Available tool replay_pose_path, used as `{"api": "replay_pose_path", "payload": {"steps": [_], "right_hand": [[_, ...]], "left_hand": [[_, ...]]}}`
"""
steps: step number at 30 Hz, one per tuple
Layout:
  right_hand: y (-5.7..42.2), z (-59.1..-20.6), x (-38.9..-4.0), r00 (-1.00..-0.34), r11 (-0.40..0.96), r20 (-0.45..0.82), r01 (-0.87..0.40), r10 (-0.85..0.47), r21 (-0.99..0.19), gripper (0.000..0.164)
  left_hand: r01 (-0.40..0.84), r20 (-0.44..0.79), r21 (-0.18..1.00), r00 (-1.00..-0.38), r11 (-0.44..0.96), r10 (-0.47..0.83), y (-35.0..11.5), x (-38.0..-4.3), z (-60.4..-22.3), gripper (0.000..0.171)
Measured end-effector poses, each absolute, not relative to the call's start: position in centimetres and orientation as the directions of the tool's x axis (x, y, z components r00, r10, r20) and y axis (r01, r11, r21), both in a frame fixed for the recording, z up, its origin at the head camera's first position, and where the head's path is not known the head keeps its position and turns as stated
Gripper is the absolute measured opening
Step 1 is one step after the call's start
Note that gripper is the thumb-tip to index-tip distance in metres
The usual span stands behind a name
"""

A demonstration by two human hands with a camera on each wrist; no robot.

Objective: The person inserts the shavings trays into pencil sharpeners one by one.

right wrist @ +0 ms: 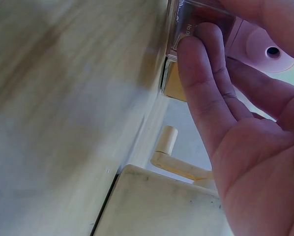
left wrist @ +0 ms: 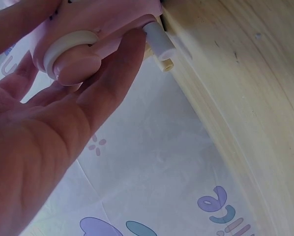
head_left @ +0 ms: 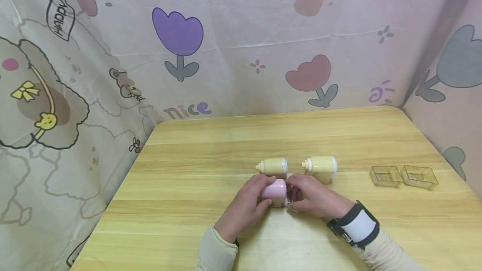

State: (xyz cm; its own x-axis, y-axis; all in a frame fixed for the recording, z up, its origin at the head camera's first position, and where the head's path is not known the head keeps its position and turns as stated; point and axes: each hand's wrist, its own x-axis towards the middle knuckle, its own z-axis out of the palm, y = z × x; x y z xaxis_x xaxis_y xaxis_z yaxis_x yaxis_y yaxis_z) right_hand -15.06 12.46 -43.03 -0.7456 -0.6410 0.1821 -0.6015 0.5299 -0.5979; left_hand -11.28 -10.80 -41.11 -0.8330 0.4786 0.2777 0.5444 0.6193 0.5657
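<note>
A pink hand-crank pencil sharpener [head_left: 276, 189] lies toward the front middle of the table. My left hand [head_left: 246, 200] grips it from the left, thumb on the near side and fingers over the far side. In the left wrist view its crank [left wrist: 159, 42] and round knob [left wrist: 78, 66] show beside those fingers. My right hand [head_left: 314, 195] pinches the clear shavings drawer [right wrist: 206, 19] at the sharpener's right end, partly hidden by the fingers. Above the drawer's side, the pencil hole [right wrist: 273, 51] is visible in the right wrist view.
Just behind the hands are two pale yellow sharpeners, a left one [head_left: 273, 165] and a right one [head_left: 323, 165]. Two amber see-through drawers, one [head_left: 385, 184] beside the other [head_left: 419, 184], sit at the table's right. Patterned cloth [head_left: 233, 53] hangs behind the wooden table [head_left: 180, 204].
</note>
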Motion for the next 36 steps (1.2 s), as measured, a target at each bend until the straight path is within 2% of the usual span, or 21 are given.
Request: {"api": "replay_pose_path", "payload": {"steps": [18,36], "right_hand": [[12.35,-42.75,-14.92,-0.740,0.544,0.199,-0.623,-0.642,-0.562,0.047],[12.03,-42.71,-15.08,-0.742,0.526,0.203,-0.614,-0.639,-0.589,0.047]], "left_hand": [[0.559,0.280,0.535,-0.825,0.634,0.492,-10.73,-11.36,-41.24,0.047],[0.567,0.285,0.520,-0.821,0.639,0.495,-10.69,-11.38,-41.14,0.047]]}}
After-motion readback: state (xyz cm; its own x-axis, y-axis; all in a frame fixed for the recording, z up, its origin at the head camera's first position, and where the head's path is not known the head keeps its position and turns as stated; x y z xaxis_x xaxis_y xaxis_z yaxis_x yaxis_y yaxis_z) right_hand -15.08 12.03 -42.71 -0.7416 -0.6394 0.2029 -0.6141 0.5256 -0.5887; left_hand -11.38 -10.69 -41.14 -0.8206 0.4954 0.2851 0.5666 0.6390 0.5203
